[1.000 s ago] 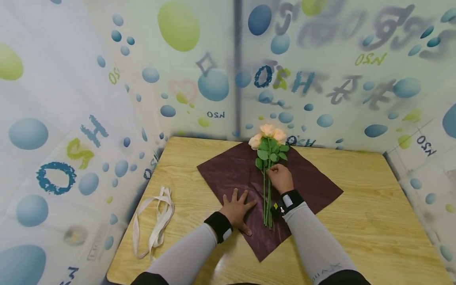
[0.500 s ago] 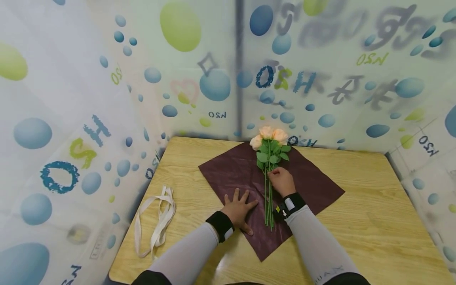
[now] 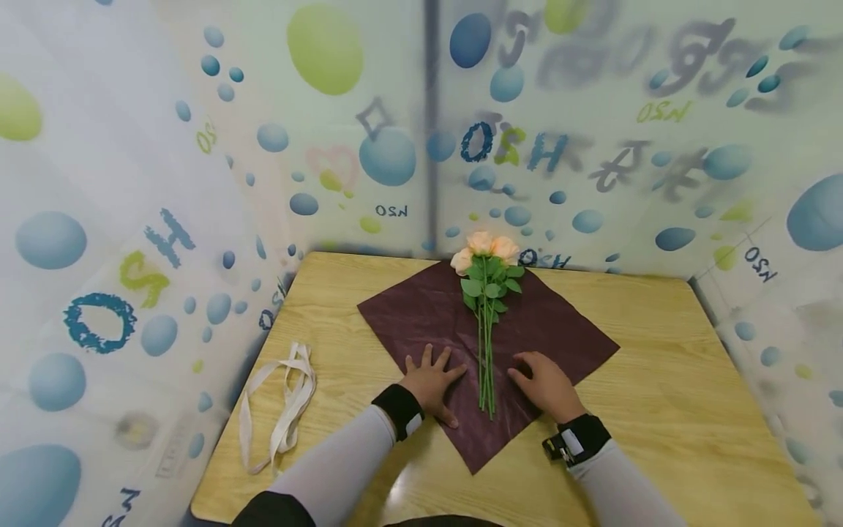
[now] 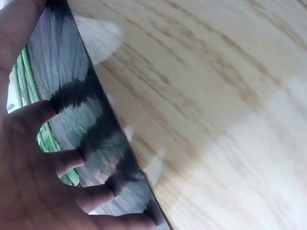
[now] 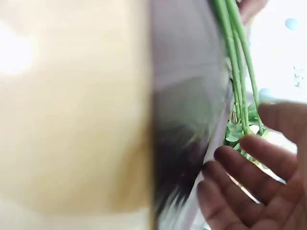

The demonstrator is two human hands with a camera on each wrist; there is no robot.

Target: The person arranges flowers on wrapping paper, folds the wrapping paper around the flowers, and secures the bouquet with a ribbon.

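Observation:
A bunch of peach roses with long green stems lies on a dark maroon wrapping sheet, blooms toward the wall. My left hand rests spread on the sheet's left part, and its fingertips touch the sheet in the left wrist view. Right of the stems is my right hand, over the sheet's right lower edge, its fingers loosely bent and holding nothing. In the right wrist view the green stems stand beyond the fingers, apart from them.
A loosely folded white ribbon lies at the left of the wooden table. Printed curtains with blue and green dots hang behind and on both sides.
My right hand has let go of the rose stems and moved right and nearer to me. The left hand stays on the sheet, and the roses lie still.

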